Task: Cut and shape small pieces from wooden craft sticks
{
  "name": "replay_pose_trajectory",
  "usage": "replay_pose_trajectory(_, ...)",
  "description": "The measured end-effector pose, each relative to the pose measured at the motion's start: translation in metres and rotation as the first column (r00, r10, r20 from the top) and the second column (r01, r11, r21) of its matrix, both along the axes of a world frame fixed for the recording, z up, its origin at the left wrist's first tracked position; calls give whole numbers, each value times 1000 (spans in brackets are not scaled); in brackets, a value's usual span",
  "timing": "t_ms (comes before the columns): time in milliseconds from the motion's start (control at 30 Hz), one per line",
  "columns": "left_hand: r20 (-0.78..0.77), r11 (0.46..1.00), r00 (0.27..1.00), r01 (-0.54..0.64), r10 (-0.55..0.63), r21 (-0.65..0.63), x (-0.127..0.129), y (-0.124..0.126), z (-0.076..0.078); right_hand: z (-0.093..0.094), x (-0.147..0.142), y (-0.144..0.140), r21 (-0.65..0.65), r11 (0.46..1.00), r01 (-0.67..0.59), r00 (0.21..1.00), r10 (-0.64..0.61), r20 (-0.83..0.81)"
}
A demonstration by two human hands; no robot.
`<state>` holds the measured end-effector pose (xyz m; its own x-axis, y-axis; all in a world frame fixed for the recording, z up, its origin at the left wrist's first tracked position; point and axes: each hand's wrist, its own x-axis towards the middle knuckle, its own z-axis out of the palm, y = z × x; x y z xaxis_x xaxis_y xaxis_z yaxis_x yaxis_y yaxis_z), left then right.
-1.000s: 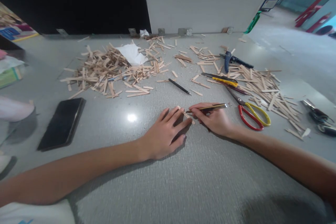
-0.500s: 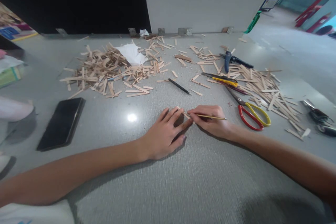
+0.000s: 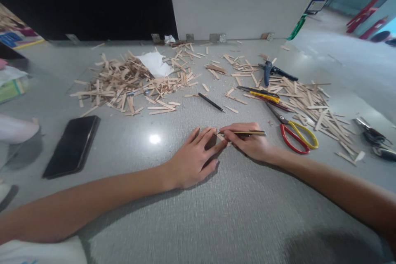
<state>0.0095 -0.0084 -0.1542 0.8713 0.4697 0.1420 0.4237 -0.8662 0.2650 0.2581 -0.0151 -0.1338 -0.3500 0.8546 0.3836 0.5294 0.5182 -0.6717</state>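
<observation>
Two hands meet at the middle of the grey desk (image 3: 198, 214), arms coming in from the near edge. Left hand (image 3: 193, 156) lies flat, fingers spread out, pressing down on a small wooden stick piece (image 3: 221, 136) that pokes out past its fingertips. Right hand (image 3: 247, 142) is closed around a pencil (image 3: 247, 133), pinching it with the tip down right at that stick piece, so the two hands are basically touching there. Most of the piece is covered by the left fingers, so can't see much of it.

Off to the left sits a black phone (image 3: 72, 144), face up. Just right of the right hand are red and yellow scissors (image 3: 293, 132), blades pointing far-left. A bit farther in the middle lies a black pen (image 3: 211, 102). Beyond the scissors there's a yellow utility knife (image 3: 262, 94) and farther still blue pliers (image 3: 272, 70), all mixed in with a scatter of sticks (image 3: 312, 105). Far left is a bigger pile of sticks (image 3: 123, 82) with a white paper (image 3: 154, 62) on it. A white board (image 3: 241, 0) stands at the far edge.
</observation>
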Motion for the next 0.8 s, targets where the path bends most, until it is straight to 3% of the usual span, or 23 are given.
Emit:
replay_pose_trajectory(400,-7,1000,1000,14,-14,24,0,-1,2,-1,1,-2,67,996,-66,997,63,36)
replay_pose_trajectory(800,-77,995,996,60,-54,77,5,-2,8,-8,-1,-2,48,998,-46,998,44,37)
